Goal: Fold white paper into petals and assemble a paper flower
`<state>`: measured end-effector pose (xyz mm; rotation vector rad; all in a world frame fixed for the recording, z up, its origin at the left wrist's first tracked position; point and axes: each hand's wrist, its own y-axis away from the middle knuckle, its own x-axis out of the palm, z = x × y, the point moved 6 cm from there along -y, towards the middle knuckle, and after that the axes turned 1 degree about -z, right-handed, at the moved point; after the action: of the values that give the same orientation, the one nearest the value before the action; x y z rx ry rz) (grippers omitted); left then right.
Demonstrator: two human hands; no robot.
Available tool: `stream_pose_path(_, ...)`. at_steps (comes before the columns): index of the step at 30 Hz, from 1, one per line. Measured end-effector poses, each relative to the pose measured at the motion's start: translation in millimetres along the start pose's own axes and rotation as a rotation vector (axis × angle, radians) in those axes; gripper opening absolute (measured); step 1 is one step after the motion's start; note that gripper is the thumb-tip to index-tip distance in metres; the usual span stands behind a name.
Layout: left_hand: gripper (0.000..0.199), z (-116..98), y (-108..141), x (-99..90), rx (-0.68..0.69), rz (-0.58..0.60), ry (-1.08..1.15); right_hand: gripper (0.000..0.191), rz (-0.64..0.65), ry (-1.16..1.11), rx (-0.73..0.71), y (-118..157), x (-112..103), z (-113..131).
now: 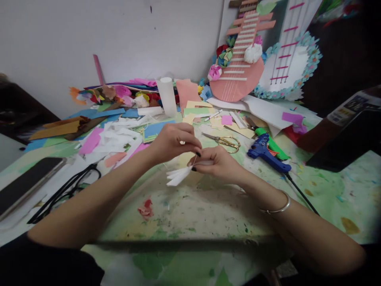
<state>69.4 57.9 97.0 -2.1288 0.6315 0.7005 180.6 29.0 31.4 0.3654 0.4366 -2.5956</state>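
White paper strips (179, 175), fanned out at their free end, stick out to the left from my right hand (218, 163), whose fingers are closed on them. Just above and to the left, my left hand (175, 143) pinches a thin white string that runs at the strips' gathered part. Both hands nearly touch over the middle of the table. Behind my right hand lie gold-handled scissors (228, 143). A blue glue gun (269, 154) rests to the right of them.
Paper scraps (119, 137), a white roll (167, 97) and paper flowers fill the back. Two paper instruments (238, 75) lean on the wall. A phone (28, 180) and glasses (71, 186) lie left, a bottle (336, 119) right. A pink scrap (145, 209) is in front.
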Motion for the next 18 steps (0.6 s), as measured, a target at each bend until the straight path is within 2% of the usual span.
stream_pose_path(2, 0.009, 17.0, -2.4, -1.2, -0.122, -0.065, 0.087, 0.014, -0.051, -0.043, 0.007, -1.0, -5.9, 2.4)
stream_pose_path(4, 0.008, 34.7, 4.6, -2.9, -0.225, -0.184, 0.147, 0.012, -0.118, -0.087, 0.02, -2.1, -12.7, 2.8)
stream_pose_path(7, 0.01, 51.8, 26.4, 2.8, -0.314, -0.297, 0.154, 0.015, -0.223, -0.18, 0.044, -3.1, -20.7, -2.2)
stream_pose_path(9, 0.009, 55.3, 42.3, 11.2, -0.363, -0.316, 0.112, 0.016, -0.282, -0.256, 0.051, -3.7, -23.0, -8.6)
stream_pose_path(11, 0.011, 48.7, 52.6, 21.8, -0.328, -0.274, 0.051, 0.017, -0.324, -0.351, 0.058, -4.8, -22.9, -16.3)
stream_pose_path(14, 0.021, 27.8, 57.2, 36.3, -0.15, -0.15, -0.111, 0.019, -0.4, -0.468, 0.06, -5.9, -22.6, -26.0)
stream_pose_path(18, 0.026, 3.6, 56.5, 43.8, 0.062, -0.073, -0.443, 0.021, -0.471, -0.496, 0.052, -5.9, -21.4, -30.1)
